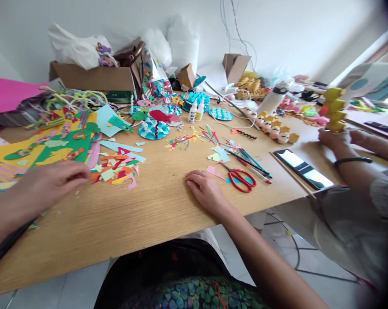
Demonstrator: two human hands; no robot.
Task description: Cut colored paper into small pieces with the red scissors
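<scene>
My left hand point(65, 176) is over the left part of the table, fingers drawn together and curled. Nothing shows in it. Just beyond it lie a heap of coloured paper scraps point(116, 167) and green and yellow paper sheets point(63, 148) with cut paper shapes on them. On the bare wood in the middle rests my right hand point(204, 189), its fingers loosely curled in, with nothing visible in them. Red-handled scissors point(242, 179) lie to its right, beside a pink paper scrap point(215, 172) and several pencils point(251, 163).
At the back stand a blue-and-white craft piece point(153, 130) with a red paper fish, two glue bottles point(196, 111) and a cardboard box point(91, 77). A phone point(301, 168) and a wooden stick point(290, 174) lie right. Another person's hands point(338, 139) hold a yellow egg-carton strip point(335, 109).
</scene>
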